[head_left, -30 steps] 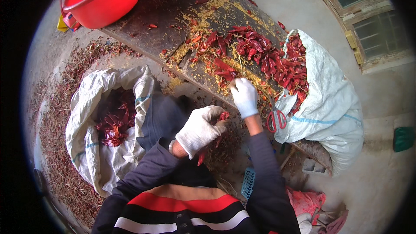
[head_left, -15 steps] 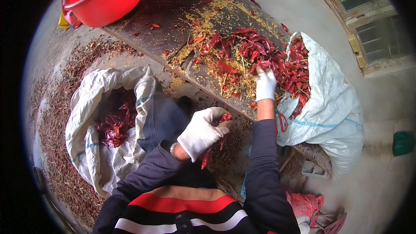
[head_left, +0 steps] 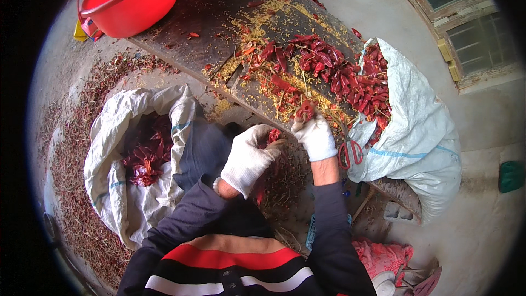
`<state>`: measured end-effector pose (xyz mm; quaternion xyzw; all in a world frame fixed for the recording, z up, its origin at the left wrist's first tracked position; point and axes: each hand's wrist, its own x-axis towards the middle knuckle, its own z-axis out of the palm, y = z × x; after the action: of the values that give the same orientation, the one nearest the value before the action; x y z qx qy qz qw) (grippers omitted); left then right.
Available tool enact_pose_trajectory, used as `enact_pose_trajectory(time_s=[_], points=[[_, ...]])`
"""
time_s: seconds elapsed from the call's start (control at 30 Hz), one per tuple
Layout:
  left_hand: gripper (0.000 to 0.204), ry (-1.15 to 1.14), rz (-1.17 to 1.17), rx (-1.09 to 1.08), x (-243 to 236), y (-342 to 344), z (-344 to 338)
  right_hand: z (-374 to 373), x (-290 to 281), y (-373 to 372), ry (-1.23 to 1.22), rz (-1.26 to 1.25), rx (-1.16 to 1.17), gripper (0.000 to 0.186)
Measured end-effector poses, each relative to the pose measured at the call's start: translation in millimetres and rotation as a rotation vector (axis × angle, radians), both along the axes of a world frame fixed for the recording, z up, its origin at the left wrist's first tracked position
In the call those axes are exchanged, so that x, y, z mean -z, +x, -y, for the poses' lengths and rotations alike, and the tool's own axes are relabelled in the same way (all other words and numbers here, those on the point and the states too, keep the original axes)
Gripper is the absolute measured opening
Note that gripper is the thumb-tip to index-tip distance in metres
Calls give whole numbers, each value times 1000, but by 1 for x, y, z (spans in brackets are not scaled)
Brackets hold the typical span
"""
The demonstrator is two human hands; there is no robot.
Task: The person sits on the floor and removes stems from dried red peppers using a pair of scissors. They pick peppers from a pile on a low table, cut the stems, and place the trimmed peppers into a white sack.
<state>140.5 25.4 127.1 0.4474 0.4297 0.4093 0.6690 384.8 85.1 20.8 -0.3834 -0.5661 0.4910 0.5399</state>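
Observation:
White gloves cover both of my hands. My left hand (head_left: 249, 159) is closed round several dried red chili peppers (head_left: 274, 136), whose ends stick out above and below the fingers. Just to its right, my right hand (head_left: 316, 138) pinches a dried chili pepper (head_left: 304, 111) at the table's near edge. On the dark table (head_left: 205, 22) lies a heap of dried red chilies (head_left: 323, 63) amid yellow seeds. The heap runs into the mouth of a white woven sack (head_left: 416, 126) lying at the right. A pair of red-handled scissors (head_left: 350, 154) rests beside that sack.
At my left stands an open white sack (head_left: 104, 131) with dried chilies (head_left: 145, 159) inside. A red plastic basin (head_left: 134, 3) sits at the table's far left. Chili stems and scraps (head_left: 71, 186) cover the floor. A window (head_left: 476, 38) is at the upper right.
My right hand has come back from the heap toward my left hand, bringing a chili pepper. The left hand has shifted slightly and keeps its chilies. The scissors now show more fully.

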Motion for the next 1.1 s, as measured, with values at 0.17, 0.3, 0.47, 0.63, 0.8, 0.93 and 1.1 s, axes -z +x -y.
enact_pose_trajectory(time_s=[0.17,0.3,0.47,0.63,0.8,0.93,1.1], points=[[38,513,-333,-123,8,5,0,50,-66,-35,-438,-376,24,32],[52,574,-400,-54,-1,2,1,58,-67,-65,-415,-108,182,30],[53,580,-275,42,3,-2,-2,67,-95,-78,-459,-40,95,25],[43,410,-130,86,1,-4,-1,67,-98,-82,-476,10,110,23],[35,171,-47,154,-17,-10,2,76,-116,-77,-402,126,39,21],[29,84,71,114,-15,-9,3,83,-119,-62,-308,443,136,27],[23,-2,155,105,-7,-9,0,80,-121,-57,51,549,248,28]])
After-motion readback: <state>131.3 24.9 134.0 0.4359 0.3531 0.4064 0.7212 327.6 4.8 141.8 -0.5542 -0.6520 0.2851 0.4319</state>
